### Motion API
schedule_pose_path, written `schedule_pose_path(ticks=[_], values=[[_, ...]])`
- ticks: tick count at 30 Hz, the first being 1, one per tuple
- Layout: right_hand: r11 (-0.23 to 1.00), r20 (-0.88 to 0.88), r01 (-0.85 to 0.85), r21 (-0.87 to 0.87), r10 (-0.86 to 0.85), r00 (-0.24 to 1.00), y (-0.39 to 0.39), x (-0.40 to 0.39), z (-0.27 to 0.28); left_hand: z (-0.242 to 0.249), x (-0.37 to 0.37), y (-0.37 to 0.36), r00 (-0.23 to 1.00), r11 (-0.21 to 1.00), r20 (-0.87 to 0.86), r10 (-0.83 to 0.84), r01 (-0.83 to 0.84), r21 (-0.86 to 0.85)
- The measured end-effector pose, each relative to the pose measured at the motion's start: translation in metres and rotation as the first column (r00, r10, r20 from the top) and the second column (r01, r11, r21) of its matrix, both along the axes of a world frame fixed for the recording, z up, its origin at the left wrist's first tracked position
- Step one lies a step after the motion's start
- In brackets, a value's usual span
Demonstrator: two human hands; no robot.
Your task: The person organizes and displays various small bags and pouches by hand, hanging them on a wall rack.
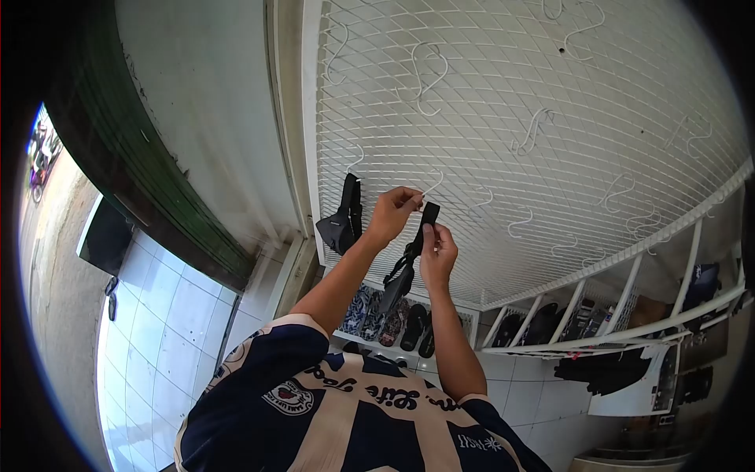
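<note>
My left hand (395, 214) is closed, its thumb and fingertips pinching the lower end of a white S-hook (437, 182) on the wire mesh panel (480, 86). Just below and to the right, my right hand (439, 253) grips the strap of a small black sling bag (399, 285). The top loop of that strap stands up beside the hook, apart from it as far as I can see. The bag dangles below, between my forearms. To the left of my left hand, another black bag (339, 229) hangs by its strap from a second hook (356, 157).
Several more white hooks (425, 79) hang on the mesh. Patterned and black sandals (414, 325) stand on a low rack beneath. On the right a white shelf (582, 342) holds dark goods. A green shutter door (169, 173) and tiled floor (157, 315) are at left.
</note>
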State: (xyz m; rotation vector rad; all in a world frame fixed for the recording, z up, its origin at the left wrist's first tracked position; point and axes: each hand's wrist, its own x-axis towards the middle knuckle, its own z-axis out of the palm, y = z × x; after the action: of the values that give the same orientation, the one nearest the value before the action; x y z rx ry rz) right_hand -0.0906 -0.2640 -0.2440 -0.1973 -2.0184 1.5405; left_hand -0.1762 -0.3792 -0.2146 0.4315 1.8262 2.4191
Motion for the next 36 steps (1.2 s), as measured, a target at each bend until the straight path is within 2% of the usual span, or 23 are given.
schedule_pose_path(ticks=[1, 3, 4, 7, 9, 11, 13, 14, 15, 17, 19, 20, 21, 22, 25, 26, 27, 28, 30, 31, 33, 34, 36], values=[[1.000, 0.005, 0.013, 0.000, -0.013, 1.000, -0.001, -0.005, 0.010, 0.002, -0.001, -0.001, 1.000, 1.000, 0.005, -0.013, 0.013, 0.000], [1.000, -0.220, 0.022, -0.019, -0.025, 0.975, 0.003, 0.002, 0.031, -0.003, 0.000, 0.002, 0.996, 0.994, -0.076, 0.042, -0.050, -0.101], [0.997, -0.163, -0.042, -0.068, 0.030, 0.986, 0.001, 0.016, 0.055, -0.011, -0.002, 0.004, 0.997, 0.996, -0.068, 0.041, -0.046, -0.078], [0.999, -0.186, -0.007, -0.038, -0.001, 0.983, 0.005, 0.032, 0.071, -0.016, 0.010, 0.001, 0.995, 0.990, -0.049, 0.088, -0.093, -0.103], [0.993, -0.124, 0.019, -0.117, -0.033, 0.992, 0.008, 0.042, 0.074, -0.025, 0.023, -0.006, 0.994, 0.972, -0.051, 0.100, -0.108, -0.209], [0.989, -0.180, -0.022, -0.143, -0.004, 0.984, 0.007, 0.053, 0.080, -0.010, 0.049, -0.020, 0.996, 0.970, 0.026, -0.090, 0.093, -0.226], [0.989, -0.140, -0.001, -0.151, -0.021, 0.990, 0.007, 0.063, 0.087, -0.004, 0.067, -0.030, 0.921, 0.878, -0.222, -0.320, 0.201, -0.434], [0.986, -0.119, -0.004, -0.164, -0.016, 0.993, 0.007, 0.066, 0.091, -0.006, 0.073, -0.029, 0.852, 0.831, -0.340, -0.398, 0.177, -0.528], [0.985, -0.101, -0.010, -0.173, -0.008, 0.995, 0.010, 0.069, 0.093, -0.012, 0.076, -0.024, 0.848, 0.824, -0.323, -0.420, 0.206, -0.528], [0.981, -0.128, 0.008, -0.192, -0.034, 0.991, 0.019, 0.075, 0.094, -0.022, 0.085, -0.015, 0.750, 0.707, -0.329, -0.574, 0.252, -0.660], [0.973, -0.165, 0.089, -0.212, -0.125, 0.978, 0.031, 0.085, 0.100, -0.022, 0.095, -0.003, 0.761, 0.680, -0.250, -0.598, 0.317, -0.661], [0.976, -0.195, 0.134, -0.171, -0.167, 0.966, 0.042, 0.093, 0.100, -0.024, 0.098, 0.004, 0.738, 0.604, -0.067, -0.671, 0.492, -0.627], [0.957, -0.179, 0.200, -0.210, -0.238, 0.955, 0.050, 0.102, 0.104, -0.025, 0.102, 0.011, 0.674, 0.513, 0.112, -0.730, 0.649, -0.562], [0.939, -0.172, 0.260, -0.227, -0.301, 0.938, 0.061, 0.112, 0.106, -0.024, 0.111, 0.016, 0.658, 0.549, 0.057, -0.751, 0.670, -0.500], [0.821, -0.086, 0.462, -0.335, -0.515, 0.853, 0.106, 0.146, 0.107, -0.004, 0.141, 0.035, 0.586, 0.449, 0.114, -0.803, 0.719, -0.531], [0.777, -0.065, 0.515, -0.361, -0.572, 0.818, 0.126, 0.163, 0.097, -0.001, 0.155, 0.043, 0.583, 0.491, 0.020, -0.812, 0.702, -0.516], [0.727, -0.046, 0.567, -0.387, -0.629, 0.776, 0.144, 0.184, 0.086, 0.005, 0.169, 0.051, 0.542, 0.460, 0.007, -0.840, 0.720, -0.519], [0.701, -0.061, 0.600, -0.387, -0.668, 0.741, 0.156, 0.209, 0.077, 0.013, 0.183, 0.059, 0.507, 0.412, 0.088, -0.858, 0.779, -0.473], [0.605, 0.144, 0.733, -0.313, -0.732, 0.666, 0.168, 0.266, 0.063, 0.024, 0.210, 0.076, 0.414, 0.310, 0.185, -0.891, 0.854, -0.419], [0.585, 0.217, 0.735, -0.343, -0.712, 0.668, 0.166, 0.296, 0.057, 0.028, 0.227, 0.087, 0.369, 0.269, 0.173, -0.913, 0.864, -0.425], [0.689, 0.280, 0.663, -0.293, -0.601, 0.749, 0.156, 0.364, 0.031, 0.036, 0.264, 0.110, 0.365, 0.335, 0.045, -0.930, 0.891, -0.307], [0.721, 0.351, 0.649, -0.242, -0.559, 0.752, 0.147, 0.395, 0.021, 0.039, 0.282, 0.121, 0.321, 0.297, 0.026, -0.947, 0.902, -0.313], [0.704, 0.312, 0.588, -0.399, -0.499, 0.808, 0.117, 0.451, 0.009, 0.041, 0.325, 0.139, 0.265, 0.230, 0.057, -0.963, 0.911, -0.342]])
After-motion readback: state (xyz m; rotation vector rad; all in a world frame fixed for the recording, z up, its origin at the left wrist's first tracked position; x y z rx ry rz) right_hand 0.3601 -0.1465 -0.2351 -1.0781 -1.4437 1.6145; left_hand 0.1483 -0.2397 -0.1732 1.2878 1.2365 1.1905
